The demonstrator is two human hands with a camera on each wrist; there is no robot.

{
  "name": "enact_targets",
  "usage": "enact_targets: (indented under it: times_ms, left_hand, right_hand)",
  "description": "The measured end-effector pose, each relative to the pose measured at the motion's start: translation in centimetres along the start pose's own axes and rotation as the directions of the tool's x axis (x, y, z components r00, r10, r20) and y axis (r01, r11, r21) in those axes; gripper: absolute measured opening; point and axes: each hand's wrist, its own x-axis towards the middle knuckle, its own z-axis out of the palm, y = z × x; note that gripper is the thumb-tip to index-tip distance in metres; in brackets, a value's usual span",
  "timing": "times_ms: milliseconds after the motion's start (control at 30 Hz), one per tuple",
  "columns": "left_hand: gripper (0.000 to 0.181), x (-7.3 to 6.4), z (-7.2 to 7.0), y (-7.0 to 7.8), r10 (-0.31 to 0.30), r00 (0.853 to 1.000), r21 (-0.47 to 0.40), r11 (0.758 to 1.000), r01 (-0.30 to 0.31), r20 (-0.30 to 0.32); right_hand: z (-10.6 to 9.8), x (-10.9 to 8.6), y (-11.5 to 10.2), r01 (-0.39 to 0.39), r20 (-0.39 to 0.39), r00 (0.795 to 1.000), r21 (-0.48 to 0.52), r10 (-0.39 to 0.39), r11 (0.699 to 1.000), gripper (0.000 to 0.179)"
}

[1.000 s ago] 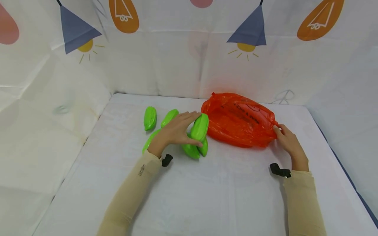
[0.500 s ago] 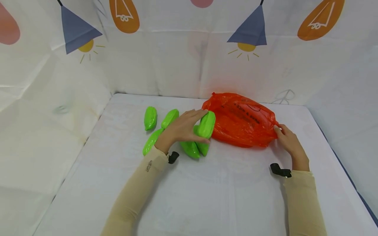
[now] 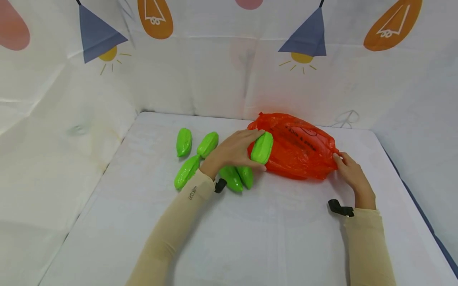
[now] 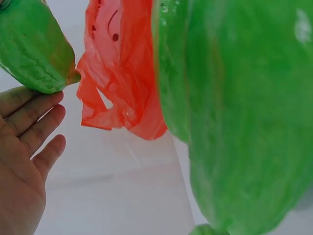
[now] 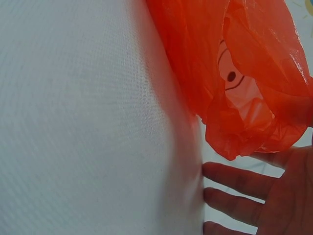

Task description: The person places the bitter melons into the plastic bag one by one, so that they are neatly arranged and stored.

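In the head view my left hand (image 3: pixel 237 150) holds a shiny green star fruit (image 3: pixel 262 148) between thumb and fingers, overlapping the left end of a crinkled red plastic bag (image 3: pixel 293 147). The left wrist view has this star fruit (image 4: pixel 36 46) at upper left, its pointed tip toward the bag (image 4: pixel 122 73) and several fingers lying along its underside. My right hand (image 3: pixel 348 171) pinches the bag's right edge. Up close in the right wrist view, the bag (image 5: pixel 188 54) has its edge between thumb and index finger of the right hand (image 5: pixel 288 196), the other fingers spread below.
Several more green star fruits lie on the white table (image 3: pixel 250 238): one (image 3: pixel 184 142) at the far left, others beside the left forearm, and a pair (image 3: pixel 231 178) below the left hand. White printed sheets (image 3: pixel 214 79) rise behind and at the sides.
My left hand has moved right with the star fruit, away from the pair on the table and over to the bag's left end. The right hand stays at the bag's edge.
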Motion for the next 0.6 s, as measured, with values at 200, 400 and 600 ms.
enact_targets:
  times_ms: [200,400,600]
  left_hand:
    - [0.110,0.7,0.2,0.4,-0.022,0.999,-0.012,1.000,0.022,0.031]
    - [0.111,1.8,0.6,0.7,-0.044,0.998,-0.006,0.999,0.044,0.049]
    - [0.113,3.5,0.5,1.2,-0.024,0.998,0.015,1.000,0.024,0.062]
  right_hand:
    - [0.0,0.2,0.0,0.007,-0.005,1.000,0.001,-0.007,1.000,0.080]
    - [0.0,0.4,0.2,0.003,-0.002,1.000,0.000,-0.003,1.000,0.081]
    - [0.1,0.4,0.3,0.006,-0.007,1.000,0.005,-0.006,1.000,0.082]
